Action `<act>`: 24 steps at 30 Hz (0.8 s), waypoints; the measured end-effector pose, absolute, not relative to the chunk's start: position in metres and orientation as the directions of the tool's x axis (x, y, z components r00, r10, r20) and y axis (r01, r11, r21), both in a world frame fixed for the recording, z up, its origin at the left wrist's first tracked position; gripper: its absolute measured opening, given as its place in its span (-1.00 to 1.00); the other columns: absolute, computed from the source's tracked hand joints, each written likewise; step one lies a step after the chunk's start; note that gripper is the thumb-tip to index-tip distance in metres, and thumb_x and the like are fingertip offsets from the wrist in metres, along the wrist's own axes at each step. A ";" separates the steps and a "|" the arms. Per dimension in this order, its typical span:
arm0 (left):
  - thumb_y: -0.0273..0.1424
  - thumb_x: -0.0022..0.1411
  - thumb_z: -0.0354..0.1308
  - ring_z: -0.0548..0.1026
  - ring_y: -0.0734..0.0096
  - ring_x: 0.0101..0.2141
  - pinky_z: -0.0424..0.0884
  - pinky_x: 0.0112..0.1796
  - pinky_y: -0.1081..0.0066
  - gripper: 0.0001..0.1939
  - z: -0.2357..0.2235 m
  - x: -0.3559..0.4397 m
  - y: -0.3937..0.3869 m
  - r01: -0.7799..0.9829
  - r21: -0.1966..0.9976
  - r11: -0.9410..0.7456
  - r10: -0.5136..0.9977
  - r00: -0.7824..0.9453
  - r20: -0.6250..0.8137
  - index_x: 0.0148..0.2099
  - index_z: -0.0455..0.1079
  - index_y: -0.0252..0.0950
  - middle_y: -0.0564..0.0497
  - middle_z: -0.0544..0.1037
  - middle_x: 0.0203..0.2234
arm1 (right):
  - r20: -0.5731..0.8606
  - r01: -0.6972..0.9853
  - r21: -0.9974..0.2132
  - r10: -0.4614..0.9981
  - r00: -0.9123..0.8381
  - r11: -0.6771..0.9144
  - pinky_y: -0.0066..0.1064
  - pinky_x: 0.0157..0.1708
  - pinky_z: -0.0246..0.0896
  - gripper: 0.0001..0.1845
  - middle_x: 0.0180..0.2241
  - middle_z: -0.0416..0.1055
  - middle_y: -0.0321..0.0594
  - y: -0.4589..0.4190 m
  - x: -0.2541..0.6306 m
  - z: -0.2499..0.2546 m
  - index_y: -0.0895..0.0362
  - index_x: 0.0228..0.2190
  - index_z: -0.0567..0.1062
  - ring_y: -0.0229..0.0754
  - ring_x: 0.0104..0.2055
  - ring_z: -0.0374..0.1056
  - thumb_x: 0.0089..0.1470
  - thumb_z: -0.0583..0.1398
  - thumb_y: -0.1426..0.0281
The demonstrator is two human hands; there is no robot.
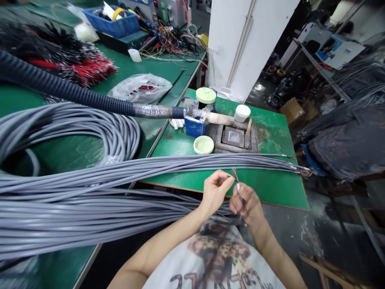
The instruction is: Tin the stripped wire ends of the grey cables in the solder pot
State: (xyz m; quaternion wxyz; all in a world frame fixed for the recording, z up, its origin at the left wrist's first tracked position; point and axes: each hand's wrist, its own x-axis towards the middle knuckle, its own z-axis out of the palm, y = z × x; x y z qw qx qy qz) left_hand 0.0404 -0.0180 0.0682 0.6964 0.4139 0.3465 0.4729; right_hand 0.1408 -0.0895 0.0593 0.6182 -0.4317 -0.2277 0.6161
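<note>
In the head view my right hand is closed round the end of a grey cable, just below a white band. Thin coloured wires fan out above the band. My left hand pinches at these wires with thumb and forefinger; a dark wire tip shows at the pinch. Just beyond both hands a bundle of grey cables lies across the green bench, its stripped ends at the right edge. A second bundle of grey cables runs from the left towards my lap, its end partly hidden by my hands.
A solder pot is set at the bench's back, with a dark extraction hose leading to it. Near it are a white jar, a lidded tub and a shallow pale dish. Coiled cable lies left.
</note>
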 end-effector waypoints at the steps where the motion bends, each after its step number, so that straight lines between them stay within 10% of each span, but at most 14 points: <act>1: -0.33 0.01 0.33 0.36 0.44 -0.47 0.31 -0.37 0.43 -0.84 0.065 0.040 -0.021 -0.363 0.918 0.159 0.956 0.290 -0.051 -0.49 0.43 -0.26 0.05 0.43 -0.56 | -0.250 -0.545 -0.830 0.953 0.171 -0.120 -0.54 -0.73 0.03 -0.68 -0.81 0.13 -0.49 -0.089 0.140 0.060 0.15 -0.49 0.40 -0.44 -0.81 -0.10 0.13 0.16 0.16; 9: -0.35 0.07 0.29 0.31 0.48 -0.53 0.25 -0.42 0.44 -0.84 0.056 0.038 -0.028 -0.353 0.929 0.110 0.922 0.384 0.036 -0.49 0.44 -0.29 0.07 0.39 -0.60 | -0.154 -0.239 -0.968 0.936 0.318 -0.078 -0.48 -0.66 0.11 -0.71 -0.83 0.11 -0.52 -0.090 0.150 0.063 0.15 -0.19 0.49 -0.38 -0.78 -0.03 0.11 0.18 0.24; 18: -0.35 -0.03 0.36 0.35 0.52 -0.50 0.28 -0.39 0.47 -0.79 0.059 0.040 -0.028 -0.462 0.827 0.320 0.901 0.420 -0.114 -0.51 0.40 -0.31 0.10 0.41 -0.58 | 0.202 0.337 -0.941 0.863 0.463 0.039 -0.37 -0.43 0.20 -0.88 -0.47 0.41 -0.24 -0.093 0.149 0.075 0.07 -0.36 0.61 -0.23 -0.45 0.27 0.02 0.26 0.46; 24: -0.32 -0.03 0.36 0.24 0.59 -0.58 0.19 -0.49 0.51 -0.68 0.057 0.033 -0.018 -0.605 0.695 0.389 0.903 0.400 -0.157 -0.56 0.27 -0.30 0.16 0.29 -0.65 | 0.143 0.313 -0.949 0.852 0.503 -0.026 -0.35 -0.37 0.19 -0.93 -0.47 0.40 -0.24 -0.100 0.155 0.075 0.06 -0.46 0.56 -0.20 -0.42 0.26 0.03 0.26 0.41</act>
